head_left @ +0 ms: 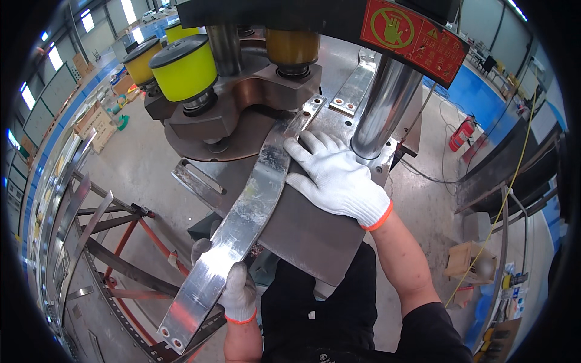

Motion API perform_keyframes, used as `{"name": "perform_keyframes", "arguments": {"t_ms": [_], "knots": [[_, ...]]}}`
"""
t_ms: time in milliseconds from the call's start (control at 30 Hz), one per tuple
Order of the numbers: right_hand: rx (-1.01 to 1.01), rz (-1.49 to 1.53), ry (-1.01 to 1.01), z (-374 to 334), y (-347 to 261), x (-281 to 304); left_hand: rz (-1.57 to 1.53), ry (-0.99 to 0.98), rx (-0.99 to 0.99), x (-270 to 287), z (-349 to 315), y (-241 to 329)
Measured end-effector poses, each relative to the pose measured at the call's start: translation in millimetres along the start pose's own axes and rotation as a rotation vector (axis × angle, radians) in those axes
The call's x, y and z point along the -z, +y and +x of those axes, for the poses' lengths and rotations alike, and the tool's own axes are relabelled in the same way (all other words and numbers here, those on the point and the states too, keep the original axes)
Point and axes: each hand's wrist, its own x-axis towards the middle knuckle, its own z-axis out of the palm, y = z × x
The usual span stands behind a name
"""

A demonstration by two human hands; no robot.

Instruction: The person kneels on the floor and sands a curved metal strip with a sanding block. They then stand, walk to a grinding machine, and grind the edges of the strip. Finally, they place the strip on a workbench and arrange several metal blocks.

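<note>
A long, shiny metal strip [245,209], bent in a gentle curve with holes at both ends, runs from the lower left up to the machine. My left hand [239,293], in a white glove with an orange cuff, is closed around its lower part, thumb on the near side and fingertips at the far edge. My gloved right hand [342,178] lies flat with fingers spread on the dark steel plate [315,233], its fingertips by the strip's right edge. The strip's upper end rests beside the machine's dark, curved steel block [242,100].
Yellow-green cylinders [184,75] stand on the block. A thick steel column [387,109] rises just beyond my right hand, near a second metal strip [354,85] and a red warning sign [417,39]. Left is an orange-and-black frame [154,242]; right, a fire extinguisher [463,133] and wooden box [471,263].
</note>
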Motion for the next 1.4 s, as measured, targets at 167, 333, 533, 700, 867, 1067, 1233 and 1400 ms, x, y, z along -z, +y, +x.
{"name": "perform_keyframes", "arguments": {"t_ms": [167, 333, 533, 700, 867, 1067, 1233, 1400], "knots": [[0.009, -0.010, -0.007, 1, 0, 2, -0.029, -0.020, 0.007, -7, 2, 4], [0.003, 0.022, -0.027, 1, 0, 5, -0.014, -0.008, -0.011, -8, 2, 3], [0.008, 0.019, -0.015, 0, 0, 3, -0.007, 0.009, 0.001, -11, 2, 5], [0.007, 0.021, -0.007, 0, 0, 3, 0.013, 0.027, 0.003, -10, 2, 5], [0.004, 0.043, -0.011, 0, 1, 4, 0.008, 0.021, 0.001, -8, 2, 3], [-0.013, 0.007, -0.030, -1, 0, 3, 0.027, 0.034, 0.002, -5, 2, 2], [-0.008, -0.010, -0.028, -1, 1, 2, 0.066, -0.080, -0.052, 10, 2, -4], [-0.009, 0.003, -0.033, 0, 0, 2, 0.069, -0.104, -0.058, 5, 3, 0]]}}
